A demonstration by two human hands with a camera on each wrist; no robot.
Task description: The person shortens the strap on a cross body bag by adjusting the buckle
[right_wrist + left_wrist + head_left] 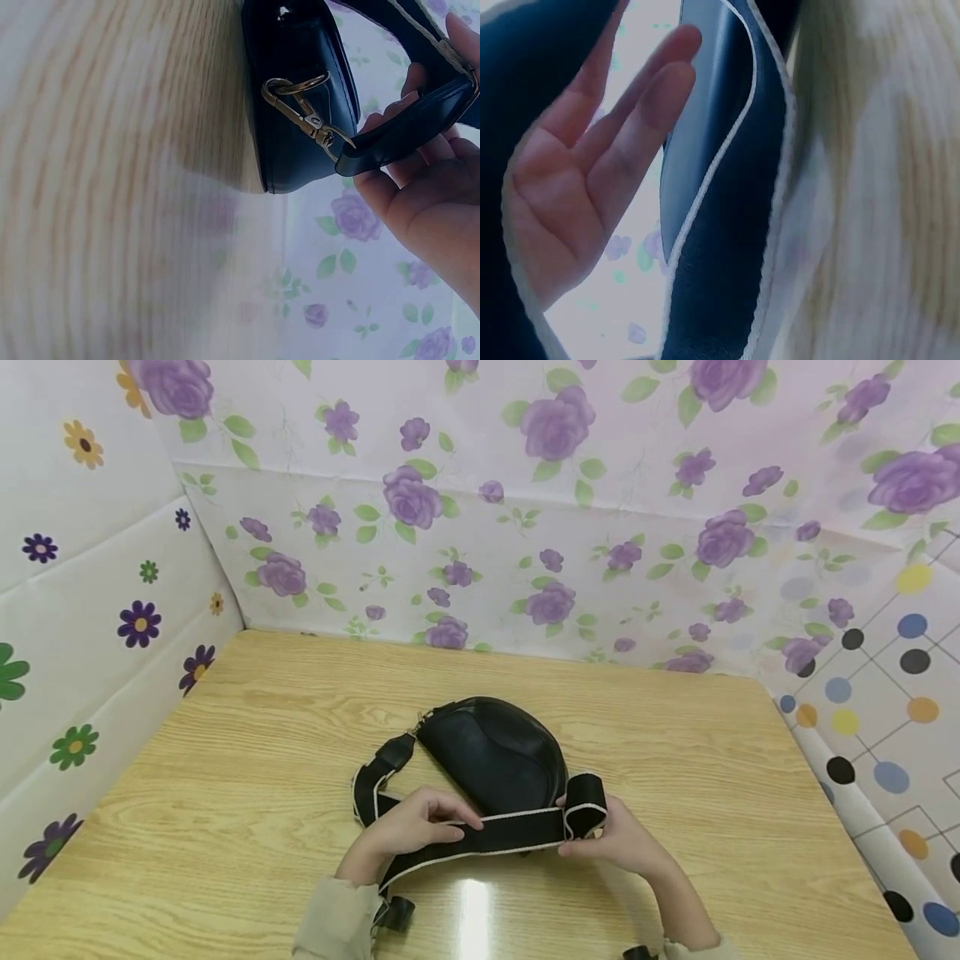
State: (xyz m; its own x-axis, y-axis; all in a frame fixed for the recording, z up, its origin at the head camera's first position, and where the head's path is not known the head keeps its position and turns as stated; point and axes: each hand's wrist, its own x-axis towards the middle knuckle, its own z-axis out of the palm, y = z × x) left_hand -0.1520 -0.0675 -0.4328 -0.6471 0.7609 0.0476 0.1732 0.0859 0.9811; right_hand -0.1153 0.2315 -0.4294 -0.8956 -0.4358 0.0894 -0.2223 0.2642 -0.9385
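Observation:
A black half-moon bag (pixel 491 752) lies on the table with a wide black strap (pixel 517 832) edged in white stitching in front of it. My right hand (pixel 618 839) grips the strap beside the bag's right end, where the strap doubles into an upright loop. In the right wrist view, a gold clasp (pixel 304 116) joins the bag to the leather strap end (pixel 409 127) lying across the fingers. My left hand (pixel 420 822) lies over the strap's left part, fingertips at its upper edge. From the left wrist, its fingers (pixel 641 127) look extended, with the strap passing close by.
The wood-grain table (pixel 262 735) spreads around the bag. A flowered cloth wall (pixel 480 527) rises behind it, with patterned walls on both sides. The strap's left part bends back to the bag's left clasp (pixel 420 721). Dark bands (pixel 397 914) show near the left sleeve.

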